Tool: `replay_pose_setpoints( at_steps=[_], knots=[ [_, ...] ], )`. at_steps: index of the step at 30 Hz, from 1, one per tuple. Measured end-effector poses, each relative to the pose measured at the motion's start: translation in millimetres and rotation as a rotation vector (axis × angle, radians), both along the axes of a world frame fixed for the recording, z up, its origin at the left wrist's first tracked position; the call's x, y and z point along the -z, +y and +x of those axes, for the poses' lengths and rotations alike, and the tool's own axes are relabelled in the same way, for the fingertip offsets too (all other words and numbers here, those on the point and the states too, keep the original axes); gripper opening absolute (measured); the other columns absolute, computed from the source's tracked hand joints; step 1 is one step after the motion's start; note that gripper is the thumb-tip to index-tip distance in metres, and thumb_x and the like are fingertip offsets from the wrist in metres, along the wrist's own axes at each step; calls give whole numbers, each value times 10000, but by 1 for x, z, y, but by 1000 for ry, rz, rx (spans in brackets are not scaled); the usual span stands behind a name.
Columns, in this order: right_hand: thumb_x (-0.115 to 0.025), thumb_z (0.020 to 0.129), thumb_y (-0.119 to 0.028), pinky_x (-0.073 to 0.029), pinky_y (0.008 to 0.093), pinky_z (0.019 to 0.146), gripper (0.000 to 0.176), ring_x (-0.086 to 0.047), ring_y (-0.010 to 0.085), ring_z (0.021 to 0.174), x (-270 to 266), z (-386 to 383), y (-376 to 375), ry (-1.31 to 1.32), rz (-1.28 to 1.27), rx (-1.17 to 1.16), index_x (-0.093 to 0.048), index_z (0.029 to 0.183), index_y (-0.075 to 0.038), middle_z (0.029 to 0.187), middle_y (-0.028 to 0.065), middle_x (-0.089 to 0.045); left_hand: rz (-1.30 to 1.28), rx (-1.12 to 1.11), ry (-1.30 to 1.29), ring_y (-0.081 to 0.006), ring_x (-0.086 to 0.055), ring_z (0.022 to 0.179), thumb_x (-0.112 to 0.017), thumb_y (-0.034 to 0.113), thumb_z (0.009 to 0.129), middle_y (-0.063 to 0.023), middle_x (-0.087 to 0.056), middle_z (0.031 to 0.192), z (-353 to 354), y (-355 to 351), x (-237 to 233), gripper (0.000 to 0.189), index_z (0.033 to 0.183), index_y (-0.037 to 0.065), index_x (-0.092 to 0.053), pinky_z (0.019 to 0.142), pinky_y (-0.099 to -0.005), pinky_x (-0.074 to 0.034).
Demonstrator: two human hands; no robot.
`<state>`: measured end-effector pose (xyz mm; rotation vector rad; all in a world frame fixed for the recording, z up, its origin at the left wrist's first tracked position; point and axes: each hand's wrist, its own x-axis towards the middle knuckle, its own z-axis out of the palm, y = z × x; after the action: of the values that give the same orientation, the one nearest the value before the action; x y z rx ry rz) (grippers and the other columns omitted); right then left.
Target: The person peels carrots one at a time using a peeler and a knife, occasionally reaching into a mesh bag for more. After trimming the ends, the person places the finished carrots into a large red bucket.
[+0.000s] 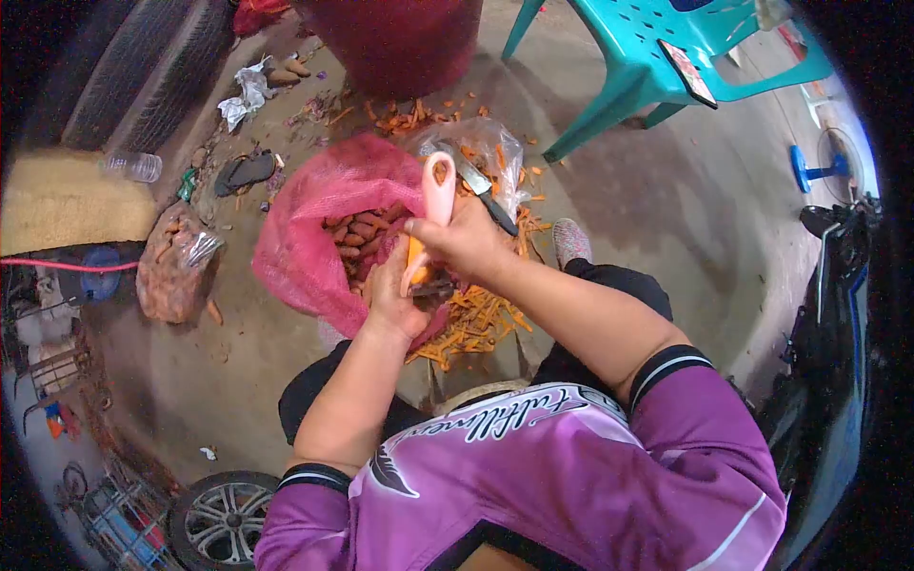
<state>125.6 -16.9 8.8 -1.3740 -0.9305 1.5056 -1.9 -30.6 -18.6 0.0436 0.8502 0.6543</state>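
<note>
My right hand (468,240) is closed around the pale pink handle of a peeler (439,190), whose holed end points away from me. In my left hand (388,293) is a sweet potato (416,255), with bright orange flesh showing where its skin is off. Both hands meet over the edge of a pink mesh sack (303,228). Inside the sack lie several unpeeled sweet potatoes (359,230). Just beyond my right hand, a knife (486,193) with a black handle rests on a clear plastic bag (509,152). The peeler's blade is largely hidden by my fingers.
Orange peelings (471,324) cover the floor below my hands. A large red tub (395,43) stands ahead, and a teal plastic chair (624,57) holds a phone (687,73). To the left are a filled plastic bag (176,266), a sandal (245,174) and tires (143,71).
</note>
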Motion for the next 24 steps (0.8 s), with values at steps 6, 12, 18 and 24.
replay_pose_setpoints(
  at_steps=[6, 12, 18, 24],
  knots=[
    [-601, 691, -177, -357, 242, 416, 173, -462, 92, 467, 20, 7, 11, 75, -31, 124, -537, 662, -19, 578, 17, -508, 24, 51, -90, -166, -538, 594, -381, 410, 860, -52, -554, 741, 7, -4, -11, 339, 968, 111, -500, 518, -295, -445],
    [-590, 685, -171, -345, 245, 391, 172, -446, 104, 436, 41, 42, 41, 14, -4, 525, -513, 686, -16, 544, 20, -480, 85, 192, -114, -147, -505, 527, -346, 500, 846, -25, -499, 643, 15, -13, -17, 408, 878, 116, -479, 456, -259, -387],
    [-588, 687, -99, -355, 226, 347, 371, -445, 102, 424, 4, 10, 15, 96, 53, 297, -343, 963, -62, 596, 31, -453, 137, 21, 73, -160, -515, 605, -412, 418, 852, -24, -516, 748, 4, -1, -5, 332, 1017, 139, -483, 487, -281, -431],
    [-698, 657, -178, -358, 222, 392, 335, -458, 88, 465, -2, 9, 9, 67, -63, 103, -455, 835, -30, 588, 25, -489, 124, 1, 30, -147, -539, 699, -422, 384, 855, -38, -534, 847, 1, 1, -5, 360, 1079, 107, -469, 542, -299, -466]
  ],
)
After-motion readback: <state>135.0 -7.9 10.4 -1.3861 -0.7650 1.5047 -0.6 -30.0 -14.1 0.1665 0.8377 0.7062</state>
